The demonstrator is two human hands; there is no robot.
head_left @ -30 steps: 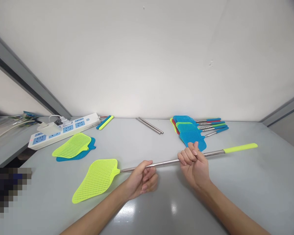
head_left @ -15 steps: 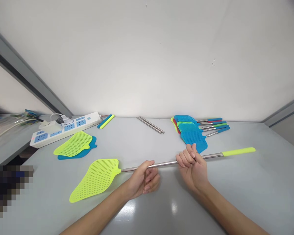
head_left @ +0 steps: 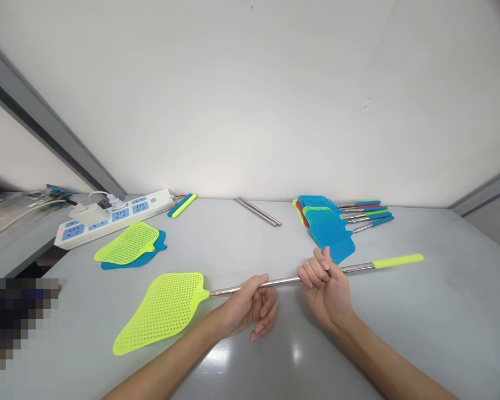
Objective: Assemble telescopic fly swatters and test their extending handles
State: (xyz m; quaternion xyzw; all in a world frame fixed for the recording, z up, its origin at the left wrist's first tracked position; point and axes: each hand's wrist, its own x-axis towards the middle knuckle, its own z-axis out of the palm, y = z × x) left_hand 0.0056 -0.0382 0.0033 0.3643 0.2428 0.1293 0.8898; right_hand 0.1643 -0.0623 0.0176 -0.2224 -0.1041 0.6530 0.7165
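Note:
A yellow-green fly swatter is held across the front of the table, its perforated head to the left and its yellow-green handle to the right. My left hand pinches the metal rod between thumb and fingers, nearer the head; its other fingers curl loosely below. Closer to the handle, my right hand is wrapped round the same rod. Behind my right hand lies a pile of finished-looking swatters with blue, green and red parts, their handles pointing right.
On the left, a yellow-green swatter head overlaps a blue swatter head. A white power strip with plugs stands behind them. Handle sleeves and metal rods lie along the wall.
The handle end has shifted slightly left and the swatter's head slightly down and left. My left hand has moved a little to the right, its lower fingers looser.

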